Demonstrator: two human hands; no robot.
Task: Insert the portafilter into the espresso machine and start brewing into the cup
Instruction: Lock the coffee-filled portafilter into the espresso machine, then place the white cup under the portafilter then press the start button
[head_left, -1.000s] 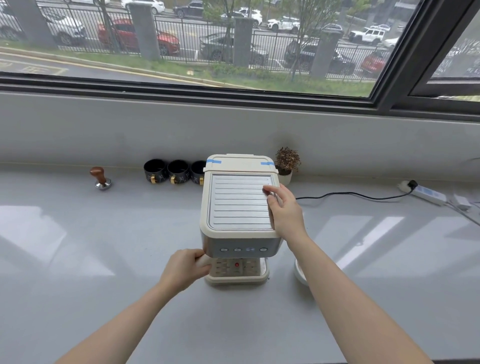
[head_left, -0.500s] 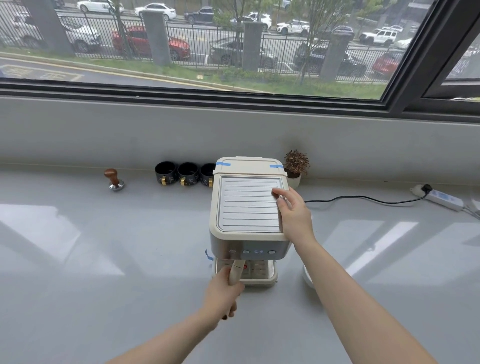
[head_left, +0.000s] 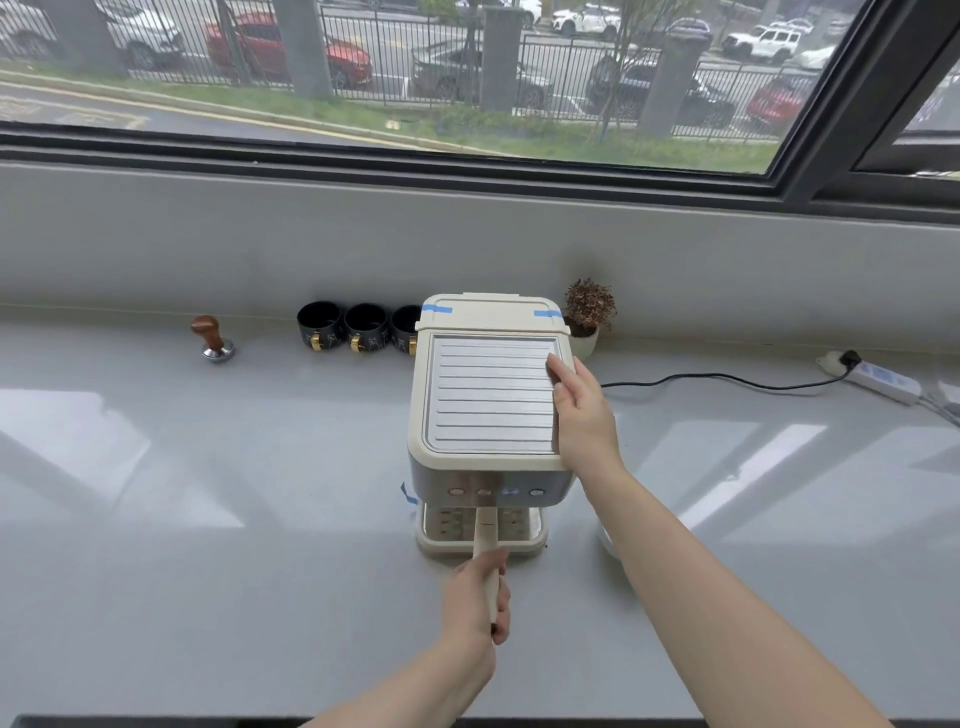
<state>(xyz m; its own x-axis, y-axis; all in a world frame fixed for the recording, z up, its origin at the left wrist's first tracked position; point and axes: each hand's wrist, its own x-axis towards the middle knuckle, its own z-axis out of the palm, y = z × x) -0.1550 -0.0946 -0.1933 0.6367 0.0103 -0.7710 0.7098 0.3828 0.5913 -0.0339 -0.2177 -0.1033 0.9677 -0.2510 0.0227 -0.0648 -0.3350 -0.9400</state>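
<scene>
Cream portafilter handle (head_left: 486, 545) is gripped by closed left hand (head_left: 475, 597); espresso machine (head_left: 491, 395) top is pressed under flat, open right hand (head_left: 582, 415).

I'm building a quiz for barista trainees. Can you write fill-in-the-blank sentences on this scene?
1. The left hand grips the portafilter by its ____.
2. The right hand rests on ____ of the espresso machine.
3. The tamper stands to the ____ of the three black cups.

Missing words: handle; top; left

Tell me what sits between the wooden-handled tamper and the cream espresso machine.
Head view: three black cups stand in a row between wooden-handled tamper and cream espresso machine.
</scene>
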